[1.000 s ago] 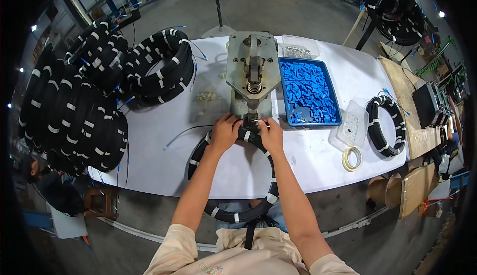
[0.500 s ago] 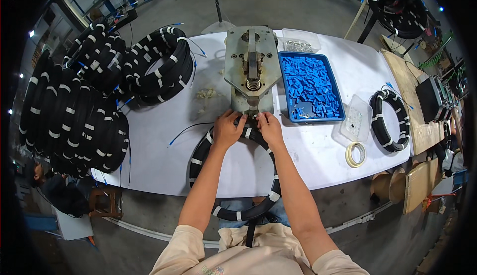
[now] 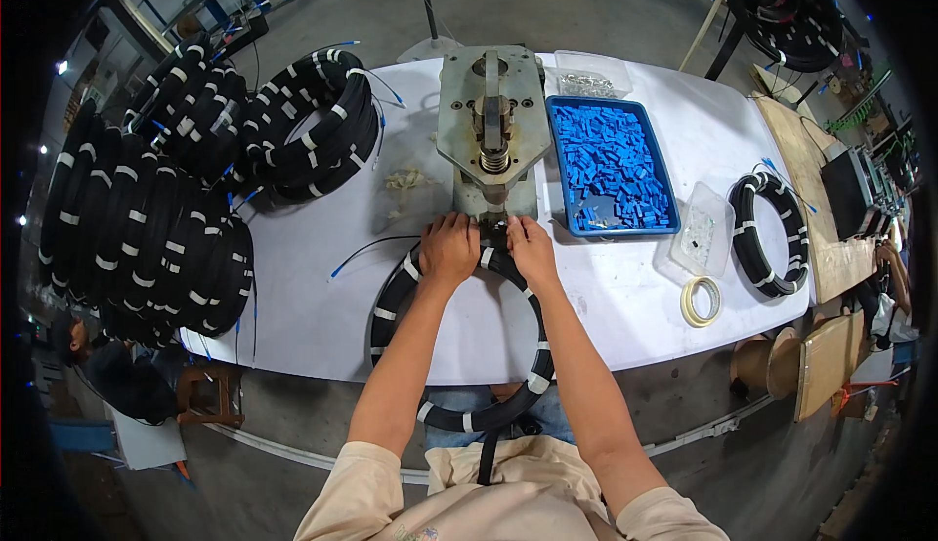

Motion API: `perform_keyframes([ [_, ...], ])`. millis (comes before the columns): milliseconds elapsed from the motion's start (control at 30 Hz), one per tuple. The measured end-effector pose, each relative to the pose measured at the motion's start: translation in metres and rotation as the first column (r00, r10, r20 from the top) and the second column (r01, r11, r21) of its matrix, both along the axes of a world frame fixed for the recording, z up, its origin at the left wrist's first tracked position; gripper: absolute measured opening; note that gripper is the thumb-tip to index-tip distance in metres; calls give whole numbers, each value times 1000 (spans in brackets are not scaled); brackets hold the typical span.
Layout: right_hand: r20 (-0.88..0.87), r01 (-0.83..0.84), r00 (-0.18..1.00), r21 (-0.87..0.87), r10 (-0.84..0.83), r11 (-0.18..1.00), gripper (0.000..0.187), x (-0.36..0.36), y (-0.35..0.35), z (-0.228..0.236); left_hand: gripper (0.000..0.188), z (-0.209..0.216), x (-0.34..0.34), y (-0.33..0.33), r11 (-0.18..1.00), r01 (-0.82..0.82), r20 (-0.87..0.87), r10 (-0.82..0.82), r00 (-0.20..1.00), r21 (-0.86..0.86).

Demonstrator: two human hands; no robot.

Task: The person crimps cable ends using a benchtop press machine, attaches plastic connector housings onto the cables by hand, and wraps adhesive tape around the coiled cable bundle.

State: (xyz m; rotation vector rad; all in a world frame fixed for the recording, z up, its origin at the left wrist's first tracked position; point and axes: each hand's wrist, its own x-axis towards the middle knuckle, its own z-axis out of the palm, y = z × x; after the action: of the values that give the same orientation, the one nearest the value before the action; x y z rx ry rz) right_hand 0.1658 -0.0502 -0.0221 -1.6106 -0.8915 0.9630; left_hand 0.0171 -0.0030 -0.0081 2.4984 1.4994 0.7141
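Both my hands are at the foot of a grey metal bench press (image 3: 493,140), under its spring and ram. My left hand (image 3: 450,251) has its fingers closed together against the left of the tool; what they hold is hidden. On the other side my right hand (image 3: 530,251) is pinched, thumb and fingers at the tool's edge, on something too small to make out. Below them a black cable coil (image 3: 505,411), bound with white tape bands, lies partly on the table and overhangs its front edge at my lap. A loose blue-tipped cable end (image 3: 366,251) sticks out left of my left hand.
Stacked black coils (image 3: 147,238) crowd the left side. Right of the press stand a blue tray (image 3: 674,214) of small blue parts, clear plastic boxes (image 3: 705,233), a tape roll (image 3: 701,302) and another coil (image 3: 747,248). Other people sit at the far left and right.
My left hand has turned so its knuckles face up and its thumb is hidden; before, the thumb showed beside the tool. My right hand stays nearly in place. The view has shifted slightly.
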Motion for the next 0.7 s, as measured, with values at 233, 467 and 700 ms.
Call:
perform_keyframes([
  [233, -2, 4, 1000, -27, -4, 1000, 39, 0, -1, -2, 30, -2, 0, -1, 998, 4, 16, -5, 1000, 60],
  [467, -9, 0, 1000, 1, 0, 1000, 38, 1, 0, -5, 30, -1, 1, 0, 1000, -11, -6, 11, 1000, 5],
  [700, -6, -16, 1000, -2, 16, 1000, 39, 1, -1, 1, 29, 0, 2, 0, 999, -38, 23, 38, 999, -1],
])
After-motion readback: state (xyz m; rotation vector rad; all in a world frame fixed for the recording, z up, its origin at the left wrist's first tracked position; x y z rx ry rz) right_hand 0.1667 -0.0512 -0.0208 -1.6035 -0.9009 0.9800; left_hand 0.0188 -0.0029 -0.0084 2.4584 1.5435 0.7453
